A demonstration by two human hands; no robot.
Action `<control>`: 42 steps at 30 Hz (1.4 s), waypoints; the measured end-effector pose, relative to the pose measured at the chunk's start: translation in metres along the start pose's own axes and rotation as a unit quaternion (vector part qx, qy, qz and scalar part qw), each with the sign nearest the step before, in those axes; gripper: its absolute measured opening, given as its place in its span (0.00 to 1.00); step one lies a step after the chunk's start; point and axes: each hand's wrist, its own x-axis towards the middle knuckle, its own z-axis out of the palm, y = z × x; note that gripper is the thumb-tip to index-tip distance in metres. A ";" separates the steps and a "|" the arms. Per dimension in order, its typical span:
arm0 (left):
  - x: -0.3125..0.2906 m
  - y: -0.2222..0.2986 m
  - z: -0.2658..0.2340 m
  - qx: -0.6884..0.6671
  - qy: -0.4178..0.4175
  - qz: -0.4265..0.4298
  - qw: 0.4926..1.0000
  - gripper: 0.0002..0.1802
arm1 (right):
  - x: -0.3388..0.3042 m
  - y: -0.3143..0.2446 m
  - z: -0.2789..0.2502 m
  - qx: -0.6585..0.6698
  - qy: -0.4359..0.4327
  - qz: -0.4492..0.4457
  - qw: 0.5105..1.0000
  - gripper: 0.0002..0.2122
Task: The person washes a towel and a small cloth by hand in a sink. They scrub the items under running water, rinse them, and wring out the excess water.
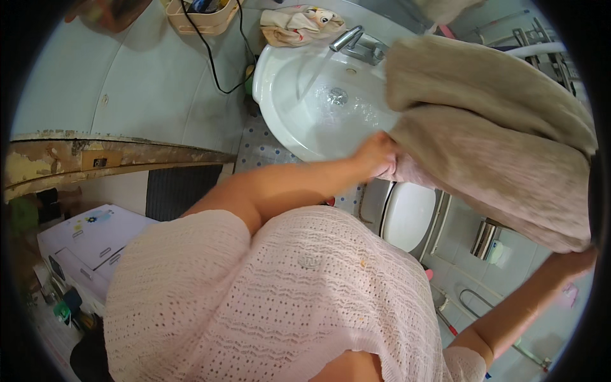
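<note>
A large beige-brown towel (496, 153) is stretched out in front of me at the right, folded over on itself. My left hand (380, 155) is closed on its lower left corner, just past the near rim of the washbasin. At the far right my right hand (576, 262) grips the towel's lower right end, partly cut off by the dark picture rim. The towel covers the right side of the white washbasin (270, 108). From the chrome tap (347, 39) water runs into the basin.
A crumpled printed cloth (299, 25) lies behind the basin's left rim. Black cords hang from a beige wall basket (207, 22). Below the towel are a white toilet lid (409, 215) and a metal paper holder (485, 239). A white appliance (95, 239) stands beyond the worn doorframe (121, 156).
</note>
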 end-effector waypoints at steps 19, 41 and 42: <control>-0.039 0.043 -0.121 0.510 0.155 0.117 0.838 0.32 | -0.254 0.229 0.150 -0.313 -0.515 0.016 0.798 0.29; 0.035 0.017 -0.145 0.693 0.316 -0.097 0.641 0.33 | -0.302 0.307 0.301 -0.296 -0.757 -0.055 0.580 0.28; 0.043 0.023 -0.145 0.696 0.358 -0.096 0.615 0.34 | -0.303 0.310 0.309 -0.289 -0.761 -0.047 0.579 0.29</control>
